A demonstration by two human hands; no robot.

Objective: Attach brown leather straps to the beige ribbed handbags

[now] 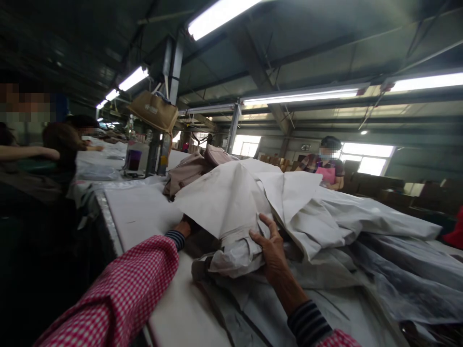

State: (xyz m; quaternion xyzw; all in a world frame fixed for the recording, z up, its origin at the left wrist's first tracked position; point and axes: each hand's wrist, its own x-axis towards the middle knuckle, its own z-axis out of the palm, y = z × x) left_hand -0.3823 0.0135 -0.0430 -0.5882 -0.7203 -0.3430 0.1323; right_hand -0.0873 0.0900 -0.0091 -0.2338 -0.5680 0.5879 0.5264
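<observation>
A large white sheet (220, 193), paper-like and creased, stands up in a peak over the pile in the middle. My right hand (271, 243) is closed on the sheet's crumpled near edge, thumb and forefinger against a wrinkled white wad (237, 258). To the left, my left hand (184, 227) reaches in beneath the sheet's overhanging edge. Its fingers are hidden in the dark gap there, so what it touches does not show. Under the wad lie grey-white folded pieces (246, 299). A dusty-pink bag-like item (190, 171) rests just behind the sheet.
More white sheets (311, 202) and clear plastic (408, 279) cover the right side. The white table (141, 212) has a metal edge at left. A post carries a hanging tan bag (154, 111). One person (327, 166) stands beyond the pile; others work at left.
</observation>
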